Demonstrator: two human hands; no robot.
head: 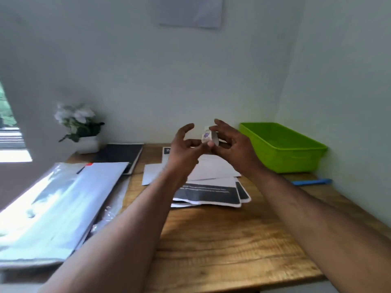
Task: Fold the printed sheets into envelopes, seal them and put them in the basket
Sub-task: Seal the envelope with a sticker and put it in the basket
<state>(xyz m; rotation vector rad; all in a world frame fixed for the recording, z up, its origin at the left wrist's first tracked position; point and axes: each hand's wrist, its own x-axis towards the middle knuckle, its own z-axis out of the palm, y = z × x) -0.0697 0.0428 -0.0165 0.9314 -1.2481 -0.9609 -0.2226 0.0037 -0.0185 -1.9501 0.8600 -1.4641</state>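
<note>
Wooden table (222,240): fills the lower half of the view. Plastic-sleeved folders (57,206): stacked at 8 o'clock on the table's left edge. Green basket (296,159): at 2 o'clock in the back right corner; the visible part of its interior shows nothing inside. Printed sheets (211,193): loose pile with black bands, table centre; white folded envelopes (213,168) lie on top. Dark notebook (120,155): at 11 o'clock. Potted white flowers (80,127): back left corner. Blue pen (311,182): at 3 o'clock, just in front of the basket. Right hand (232,144): raised above the pile, pinching a small patterned tape roll (208,136). Left hand (186,146): beside it, fingers curled; fingertips at the roll, grip unclear.
</note>
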